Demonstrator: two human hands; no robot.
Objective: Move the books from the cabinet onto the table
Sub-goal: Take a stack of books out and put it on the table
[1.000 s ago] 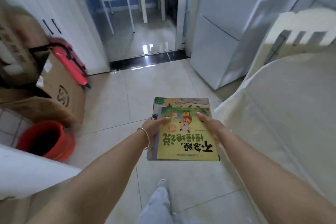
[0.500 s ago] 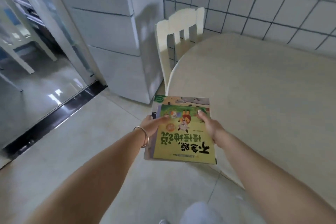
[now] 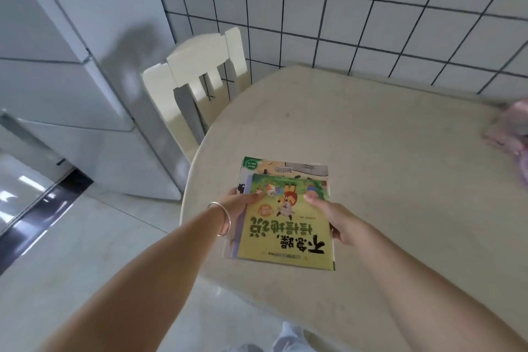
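Two hands — the left hand [image 3: 238,204] and right hand [image 3: 331,216] — pinch a small stack of books [image 3: 285,217] by its sides over the table [image 3: 371,137] edge, likely mid-delivery — next, lower it flat and let go.

Cream chair [image 3: 200,71], upper centre; white fridge [image 3: 85,88], left; tiled wall [image 3: 343,8], top; pink blurred item [image 3: 511,128], right edge.

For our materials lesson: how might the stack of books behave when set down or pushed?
The stack of books looks thin, so probably light and bendy. Glossy covers may slide apart; both the left hand and right hand grip it.
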